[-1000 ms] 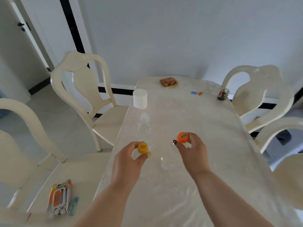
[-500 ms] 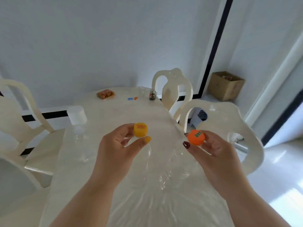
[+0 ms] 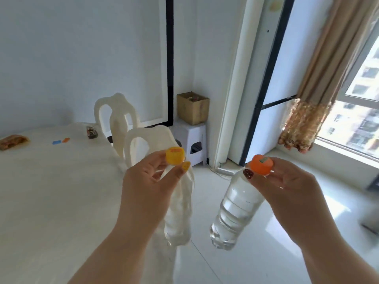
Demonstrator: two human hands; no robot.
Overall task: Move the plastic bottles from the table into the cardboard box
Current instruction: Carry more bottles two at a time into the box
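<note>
My left hand (image 3: 147,185) grips a clear plastic bottle (image 3: 178,222) by its yellow cap (image 3: 174,155), the body hanging down beside the table's right edge. My right hand (image 3: 287,187) holds a second clear bottle (image 3: 235,212) by its orange cap (image 3: 261,163), hanging over the floor. Both bottles are off the table. The open cardboard box (image 3: 192,108) stands on a white plastic stool (image 3: 191,140) in the far corner, well beyond both hands.
The cream table (image 3: 51,191) fills the left, with a snack packet (image 3: 12,141), two small coloured pieces (image 3: 61,141) and a small jar (image 3: 92,132) at its far end. Two cream chairs (image 3: 127,128) stand between table and stool. Glossy floor, curtain (image 3: 320,78) and window lie to the right.
The view has swung right from the table toward the corner with the box. Both hands have lifted the bottles off the table and carried them rightward, past the table edge.
</note>
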